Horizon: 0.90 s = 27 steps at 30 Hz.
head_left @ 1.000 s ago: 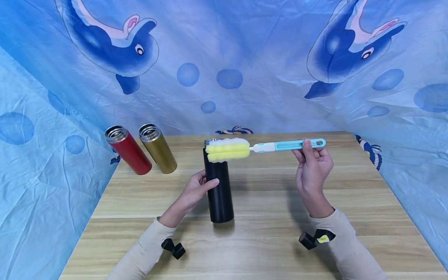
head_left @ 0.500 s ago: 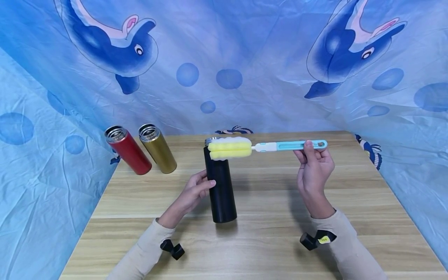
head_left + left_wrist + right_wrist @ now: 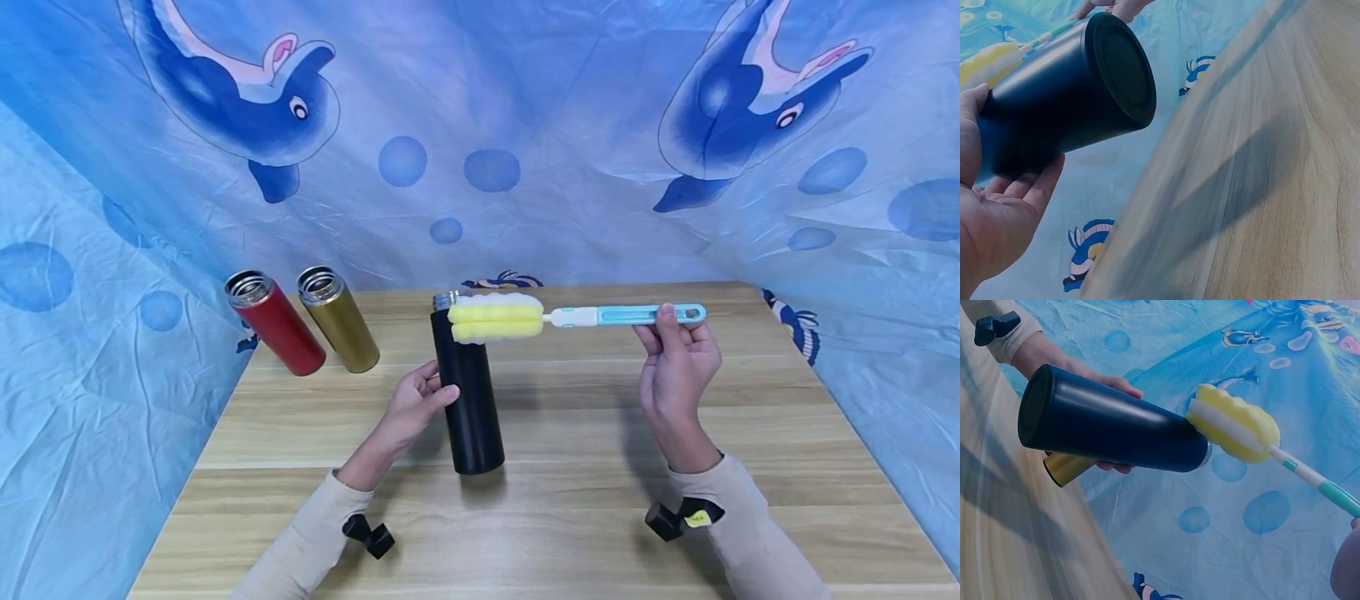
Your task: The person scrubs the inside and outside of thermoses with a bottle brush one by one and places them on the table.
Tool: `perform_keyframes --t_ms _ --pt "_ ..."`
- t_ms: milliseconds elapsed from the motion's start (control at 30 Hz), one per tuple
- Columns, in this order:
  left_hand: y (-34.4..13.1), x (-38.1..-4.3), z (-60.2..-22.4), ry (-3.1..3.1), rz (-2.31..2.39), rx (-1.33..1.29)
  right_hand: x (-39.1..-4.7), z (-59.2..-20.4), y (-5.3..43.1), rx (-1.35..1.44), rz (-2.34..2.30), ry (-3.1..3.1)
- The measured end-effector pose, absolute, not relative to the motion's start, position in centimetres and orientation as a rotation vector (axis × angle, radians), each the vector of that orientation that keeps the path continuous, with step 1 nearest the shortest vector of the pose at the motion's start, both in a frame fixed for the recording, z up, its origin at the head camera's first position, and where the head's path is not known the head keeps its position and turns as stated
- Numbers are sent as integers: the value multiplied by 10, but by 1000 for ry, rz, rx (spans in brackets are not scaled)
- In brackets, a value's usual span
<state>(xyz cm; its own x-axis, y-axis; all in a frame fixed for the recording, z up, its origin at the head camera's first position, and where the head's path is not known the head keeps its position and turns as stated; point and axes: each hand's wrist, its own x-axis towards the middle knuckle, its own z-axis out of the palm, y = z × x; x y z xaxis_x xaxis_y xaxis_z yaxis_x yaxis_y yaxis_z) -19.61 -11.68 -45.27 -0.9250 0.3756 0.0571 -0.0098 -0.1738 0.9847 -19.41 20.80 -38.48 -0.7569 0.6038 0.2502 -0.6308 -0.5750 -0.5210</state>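
Observation:
My left hand (image 3: 411,410) grips a black thermos bottle (image 3: 472,408) around its middle, thumb in front. The bottle is lidless at its steel neck and tilted, and the left wrist view shows its base raised off the table. With thumb and fingers my right hand (image 3: 678,371) pinches the turquoise end of a bottle brush (image 3: 637,315). The brush lies level, and its yellow-and-white sponge head (image 3: 497,319) overlaps the upper part of the bottle in the head view. From the right wrist, that sponge head (image 3: 1232,425) shows right beside the bottle's mouth end, outside it.
A red bottle (image 3: 277,325) and a gold bottle (image 3: 341,321), both without lids, stand at the back left of the wooden table (image 3: 585,517). Behind the table hangs a blue curtain (image 3: 570,100) printed with dolphins.
The brush and my right hand have shifted slightly to the right. The black bottle swung a little right, then back left, still in my left hand.

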Motion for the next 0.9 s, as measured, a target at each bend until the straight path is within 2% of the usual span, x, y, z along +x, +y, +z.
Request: perform_keyframes --t_ms 900 --pt "-116 -202 -450 1724 2408 299 -181 -398 209 37 2382 -794"
